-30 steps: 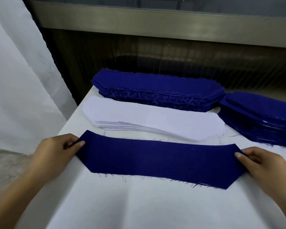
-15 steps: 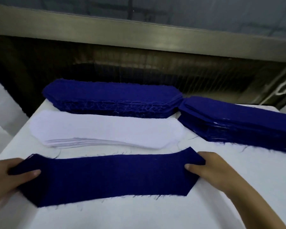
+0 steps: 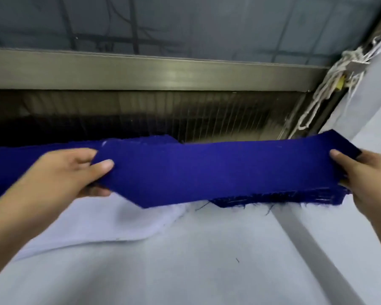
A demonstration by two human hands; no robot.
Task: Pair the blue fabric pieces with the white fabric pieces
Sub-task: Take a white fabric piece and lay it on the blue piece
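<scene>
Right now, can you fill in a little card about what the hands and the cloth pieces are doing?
left hand: pinches the left end of the blue fabric piece, thumb on top
right hand: pinches its right end, thumb on top
blue fabric piece: held up off the table, stretched between both hands
white fabric pieces: stacked on the table, below the held piece's left part
left blue stack: behind the left hand
right blue stack: under the held piece's right part
table: covered in white cloth
</scene>
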